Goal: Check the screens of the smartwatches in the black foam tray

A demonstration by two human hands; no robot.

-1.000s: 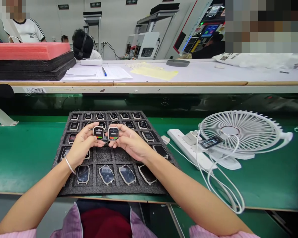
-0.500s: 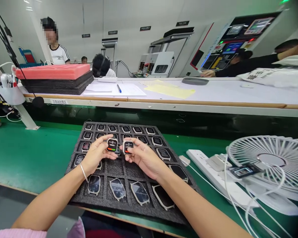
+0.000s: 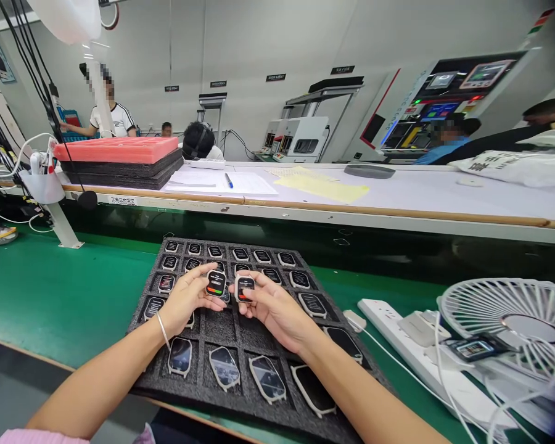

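Note:
Between the thumb and fingers of my left hand (image 3: 189, 297) is a smartwatch without a strap (image 3: 216, 283), its lit screen showing a green and red bar. My right hand (image 3: 271, 302) grips a second strapless smartwatch (image 3: 245, 287), the thumb resting over the lower part of its lit screen. Both watches are held side by side, a little apart, above a black foam tray (image 3: 217, 324). Rows of similar watch bodies sit in the tray's pockets, many with lit text. Those in the front row, such as one watch body (image 3: 267, 378), have dark screens. My forearms hide part of the tray.
At right on the green bench (image 3: 102, 277) are a white power strip (image 3: 398, 330), loose cables and a white fan (image 3: 513, 308). A raised shelf (image 3: 305, 209) behind carries red and black foam trays (image 3: 120, 150), papers and a pen. Several people are beyond it.
The camera view has shifted, so the whole scene sits slightly lower and further right. Both hands keep hold of their watches in nearly the same pose.

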